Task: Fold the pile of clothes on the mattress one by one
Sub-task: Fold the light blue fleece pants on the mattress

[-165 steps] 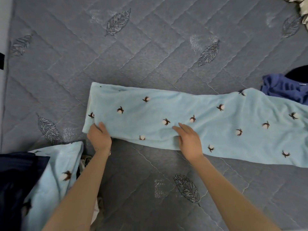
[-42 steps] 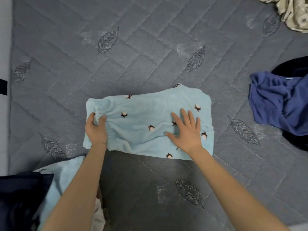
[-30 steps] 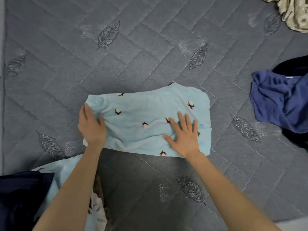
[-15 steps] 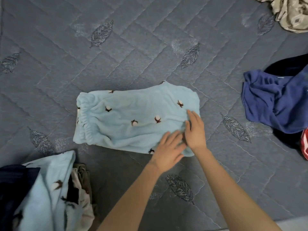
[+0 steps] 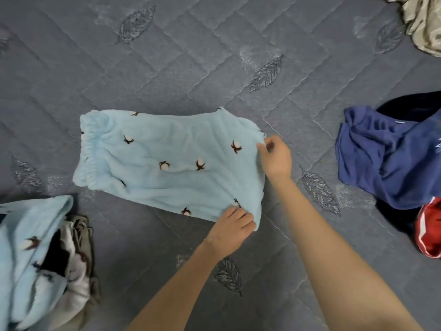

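Light blue fleece trousers [image 5: 167,161] with small cotton-flower prints lie folded in half on the grey quilted mattress [image 5: 191,56], elastic waistband at the left. My left hand [image 5: 232,226] pinches the near right corner of the folded cloth. My right hand [image 5: 275,158] pinches the far right corner. Both corners are slightly lifted off the mattress.
A heap of clothes [image 5: 43,259] with a matching light blue piece lies at the lower left. A dark blue garment [image 5: 386,158] over black cloth and a red item [image 5: 429,228] lie at the right. A beige cloth [image 5: 424,22] sits at the top right.
The long trousers were folded in half. My left hand left the waistband and crossed to the right edge. Both hands went from pressing flat to pinching the right corners.
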